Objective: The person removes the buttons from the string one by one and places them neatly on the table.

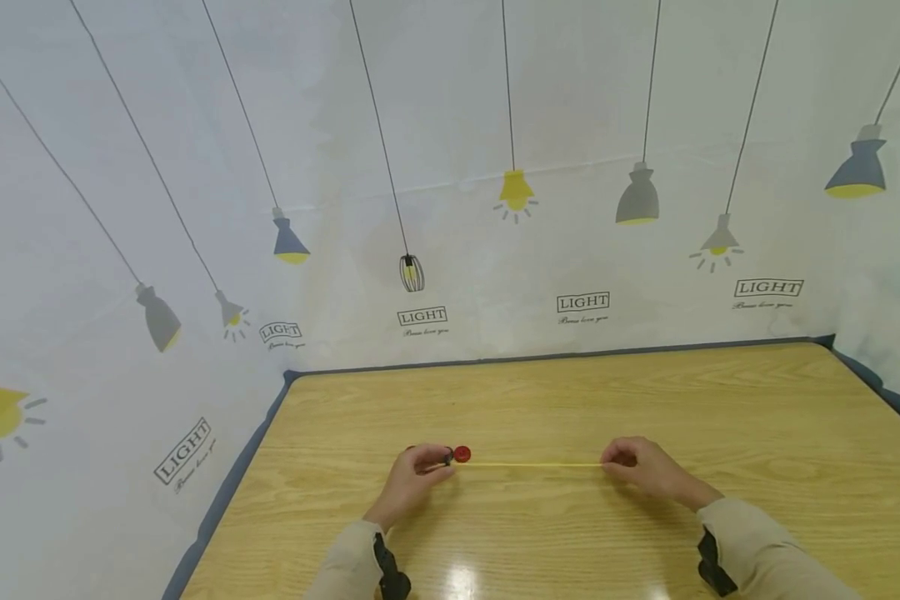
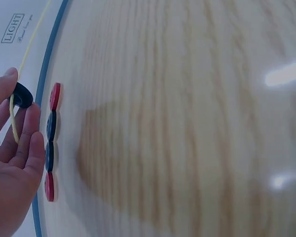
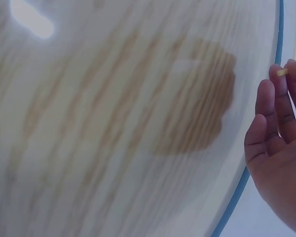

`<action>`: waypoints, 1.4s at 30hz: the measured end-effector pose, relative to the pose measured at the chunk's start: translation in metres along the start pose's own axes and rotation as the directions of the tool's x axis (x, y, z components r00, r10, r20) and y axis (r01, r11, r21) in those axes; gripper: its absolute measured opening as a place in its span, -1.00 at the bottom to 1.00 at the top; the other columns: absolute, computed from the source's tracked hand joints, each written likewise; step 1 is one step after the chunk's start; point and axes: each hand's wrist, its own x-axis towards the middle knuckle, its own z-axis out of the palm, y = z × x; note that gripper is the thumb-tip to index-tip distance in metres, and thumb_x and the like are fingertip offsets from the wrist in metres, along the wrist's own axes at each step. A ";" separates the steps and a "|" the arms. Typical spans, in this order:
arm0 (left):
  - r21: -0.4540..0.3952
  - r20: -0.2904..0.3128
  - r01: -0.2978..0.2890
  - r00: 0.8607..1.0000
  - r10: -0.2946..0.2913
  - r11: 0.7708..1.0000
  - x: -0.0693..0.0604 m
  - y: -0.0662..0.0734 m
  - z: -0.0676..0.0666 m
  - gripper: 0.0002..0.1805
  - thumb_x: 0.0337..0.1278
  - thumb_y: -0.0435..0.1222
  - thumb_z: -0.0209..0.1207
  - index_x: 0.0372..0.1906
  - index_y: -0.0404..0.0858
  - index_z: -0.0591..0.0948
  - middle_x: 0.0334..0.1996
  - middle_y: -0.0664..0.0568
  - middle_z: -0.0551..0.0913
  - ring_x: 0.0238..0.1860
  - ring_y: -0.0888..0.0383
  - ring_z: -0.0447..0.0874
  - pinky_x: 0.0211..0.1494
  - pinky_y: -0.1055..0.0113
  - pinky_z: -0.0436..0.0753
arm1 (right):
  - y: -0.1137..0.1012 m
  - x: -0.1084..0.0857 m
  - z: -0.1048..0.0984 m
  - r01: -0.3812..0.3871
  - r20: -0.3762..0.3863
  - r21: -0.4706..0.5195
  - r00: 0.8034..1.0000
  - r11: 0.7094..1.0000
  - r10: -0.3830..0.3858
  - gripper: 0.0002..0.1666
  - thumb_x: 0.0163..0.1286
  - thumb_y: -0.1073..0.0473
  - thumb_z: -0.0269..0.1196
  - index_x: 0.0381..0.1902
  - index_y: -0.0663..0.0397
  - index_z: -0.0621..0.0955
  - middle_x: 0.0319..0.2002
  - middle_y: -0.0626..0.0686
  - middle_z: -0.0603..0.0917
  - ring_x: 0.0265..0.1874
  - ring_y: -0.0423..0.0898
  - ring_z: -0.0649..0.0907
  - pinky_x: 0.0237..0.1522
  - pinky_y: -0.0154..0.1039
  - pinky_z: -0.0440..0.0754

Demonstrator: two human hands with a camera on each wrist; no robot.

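Between the thumb and fingertips of my left hand point(image 1: 411, 478) is a round black button point(image 2: 24, 95), tilted and raised off the table. A thin yellow string point(image 1: 532, 464) passes at this button, and its short tail lies over the left fingers in the left wrist view. The string runs taut to my right hand point(image 1: 648, 468), whose thumb and index finger pinch its other end. Beyond the left hand, a red button point(image 1: 462, 454) lies on the table. It ends a row of several red and black buttons point(image 2: 51, 126), mostly hidden by the hand in the head view.
The wood-grained table point(image 1: 555, 533) has a dark blue edge strip point(image 1: 480, 361) along its back. Pale curtains point(image 1: 465, 208) printed with lamps surround it at the back and sides. Bright reflections show on the tabletop.
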 end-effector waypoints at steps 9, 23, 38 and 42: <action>0.073 -0.025 0.040 0.999 -0.038 0.997 -0.003 -0.015 -0.009 -0.66 0.03 -0.27 0.19 -0.09 -0.38 0.54 -0.15 -0.14 0.56 -0.14 0.00 0.52 -0.09 0.21 0.50 | 0.002 -0.002 -0.004 -0.016 0.020 -0.044 1.000 0.999 0.017 -0.88 0.24 0.28 0.15 -0.38 0.28 0.54 -0.44 0.02 0.56 -0.48 -0.26 0.49 -0.47 -0.36 0.47; 0.055 -0.032 0.058 0.998 -0.056 0.997 -0.006 -0.023 -0.016 -0.68 0.01 -0.38 0.19 -0.10 -0.46 0.51 -0.17 -0.23 0.54 -0.18 -0.07 0.54 -0.13 0.16 0.52 | 0.007 -0.004 -0.008 -0.040 0.036 -0.025 0.999 0.999 0.041 -0.88 0.23 0.29 0.15 -0.37 0.29 0.54 -0.43 0.06 0.56 -0.47 -0.25 0.49 -0.46 -0.36 0.47; 0.133 -0.199 0.075 0.979 -0.047 0.988 -0.009 -0.032 -0.035 -0.69 -0.03 -0.35 0.22 -0.12 -0.38 0.55 -0.20 -0.11 0.57 -0.21 0.02 0.53 -0.14 0.25 0.52 | 0.016 -0.007 -0.016 -0.073 -0.003 -0.104 0.997 0.992 0.073 -0.91 0.21 0.26 0.17 -0.38 0.21 0.56 -0.42 -0.01 0.56 -0.44 -0.29 0.48 -0.41 -0.36 0.47; 0.133 -0.245 0.094 0.968 -0.059 0.987 -0.008 -0.036 -0.041 -0.69 -0.05 -0.38 0.23 -0.13 -0.37 0.55 -0.19 -0.13 0.56 -0.22 0.02 0.53 -0.16 0.25 0.53 | 0.019 -0.008 -0.018 -0.087 -0.009 -0.119 0.996 0.989 0.087 -0.93 0.20 0.29 0.17 -0.38 0.21 0.56 -0.42 -0.02 0.56 -0.44 -0.30 0.49 -0.42 -0.36 0.47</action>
